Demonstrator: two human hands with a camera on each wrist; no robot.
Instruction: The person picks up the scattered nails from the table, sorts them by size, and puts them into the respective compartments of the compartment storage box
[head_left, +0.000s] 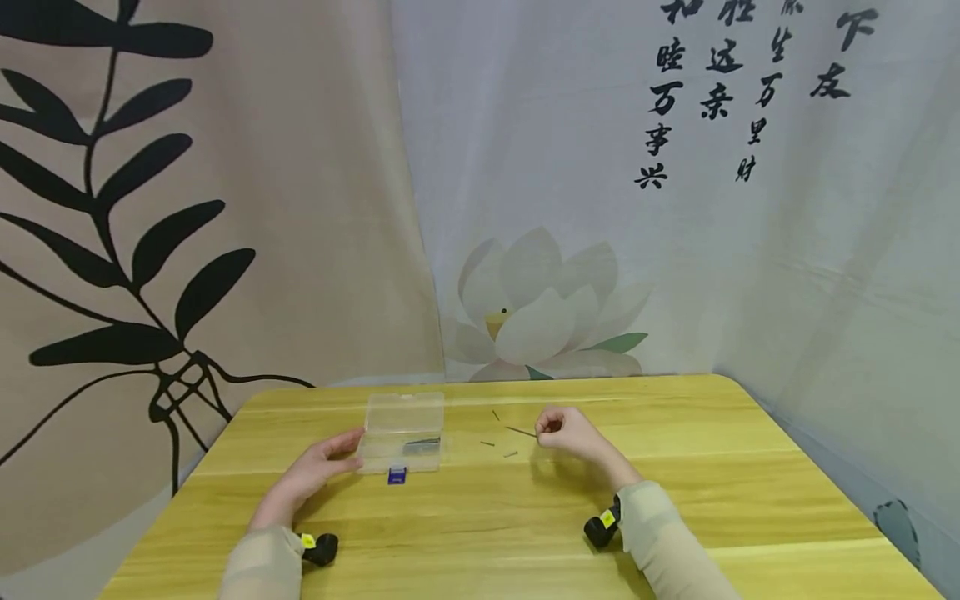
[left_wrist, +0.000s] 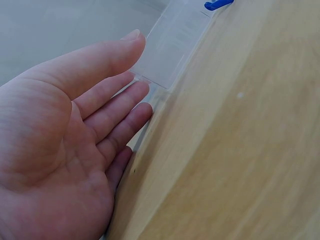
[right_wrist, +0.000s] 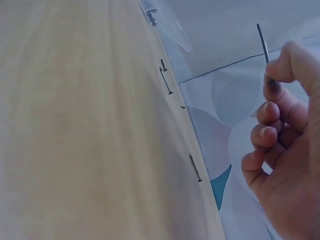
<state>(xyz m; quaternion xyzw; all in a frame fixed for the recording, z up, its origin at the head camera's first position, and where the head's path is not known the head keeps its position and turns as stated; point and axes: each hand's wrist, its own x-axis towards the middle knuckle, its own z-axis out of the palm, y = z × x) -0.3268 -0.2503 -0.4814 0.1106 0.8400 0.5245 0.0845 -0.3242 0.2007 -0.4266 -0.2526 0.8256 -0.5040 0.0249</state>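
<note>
My right hand (head_left: 572,432) is raised over the table and pinches a thin dark nail (right_wrist: 262,41) between thumb and forefinger. Its shank sticks out past the fingertips, and the other fingers curl in. To its left, several loose nails (head_left: 487,443) lie scattered on the tabletop. A clear plastic box (head_left: 405,412) stands further left with its lid raised at the back. Dark nails (head_left: 422,446) lie in the right part of its base. At the box's left side rests my left hand (head_left: 324,460), fingers loosely extended, thumb (left_wrist: 132,50) by the near corner.
A blue latch (head_left: 397,476) is at the box's front edge. The pale wooden table (head_left: 450,542) ends at a back edge against a printed curtain (head_left: 322,208). A small black camera (head_left: 602,529) sits on each wrist.
</note>
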